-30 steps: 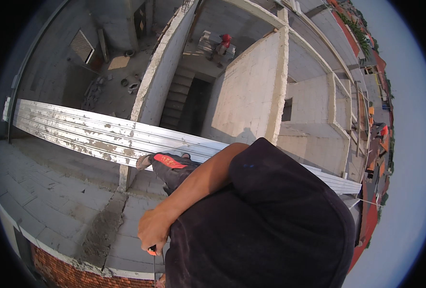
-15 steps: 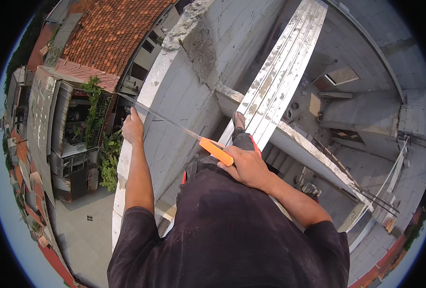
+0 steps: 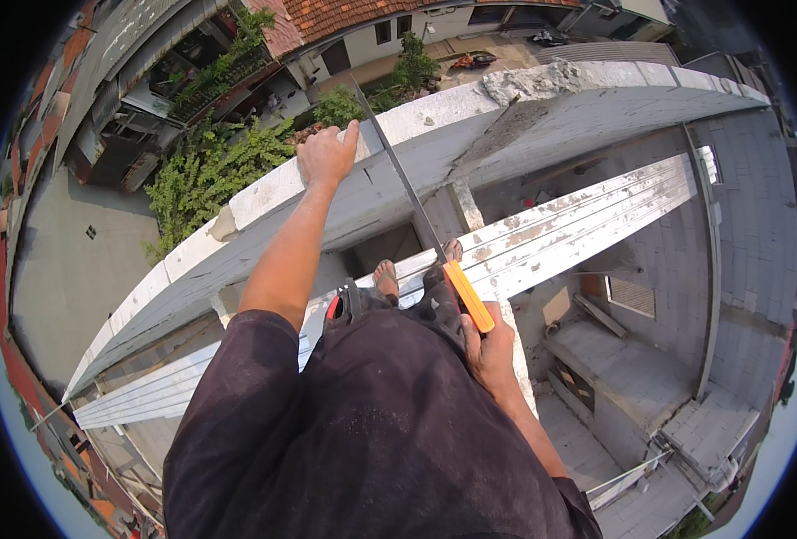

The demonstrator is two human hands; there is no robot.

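My right hand [image 3: 493, 350] is wrapped round the orange handle of a handsaw [image 3: 468, 296], close to my right hip. Its long, narrow blade slants up and away to the left, with the tip over the top of a pale block wall [image 3: 452, 108]. I cannot tell whether the blade touches the wall. My left hand [image 3: 328, 157] grips the wall's top left of the blade, thumb stretched out, other fingers bent over the far edge and partly hidden. Below, my sandalled feet [image 3: 386, 277] stand on or beside a white-splashed ribbed metal plank [image 3: 587, 211].
The wall top curves across the view, with a rough mortar lump [image 3: 533, 81]. Beyond lie a drop, green bushes [image 3: 214, 180], a paved yard [image 3: 102, 260] and tiled roofs [image 3: 354, 20]. To the right, unfinished rooms with a concrete slab [image 3: 628, 359] lie well below the plank.
My view has turned, so the wall now runs across it and both feet show. The saw points more steeply away from me, its handle lower and further right. Both hands keep their hold.
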